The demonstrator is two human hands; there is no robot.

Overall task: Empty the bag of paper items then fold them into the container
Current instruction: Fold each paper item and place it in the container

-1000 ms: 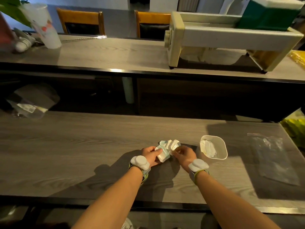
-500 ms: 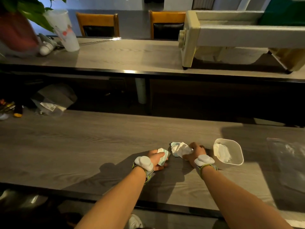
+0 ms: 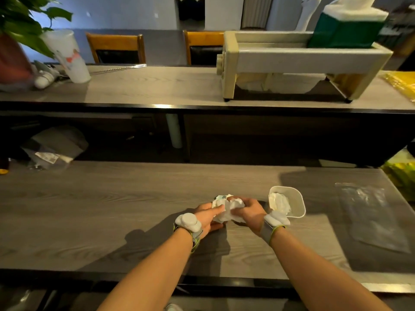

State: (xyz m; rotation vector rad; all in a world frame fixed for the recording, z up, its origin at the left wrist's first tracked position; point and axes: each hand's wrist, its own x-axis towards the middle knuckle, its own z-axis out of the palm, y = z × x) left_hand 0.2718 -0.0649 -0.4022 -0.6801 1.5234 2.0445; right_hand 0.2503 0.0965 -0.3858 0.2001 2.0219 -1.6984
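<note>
A crumpled white paper item with green print (image 3: 226,208) sits between my hands just above the near table. My left hand (image 3: 207,218) pinches its left side with thumb and fingers. My right hand (image 3: 247,212) grips its right side, fingers curled over it. Just right of my right hand stands a small white plastic container (image 3: 294,199) with a wad of white paper (image 3: 279,202) inside. A flat clear plastic bag (image 3: 370,212) lies on the table further right.
The grey wooden table (image 3: 112,209) stretches left of my hands. Behind it a higher counter (image 3: 146,86) carries a cream rack (image 3: 292,61), a plastic cup (image 3: 67,55) and a plant (image 3: 22,21). A grey pouch (image 3: 54,147) lies on the left.
My hands had separated, each with a piece of paper; now they are together again on one crumpled bundle. The view shifted slightly.
</note>
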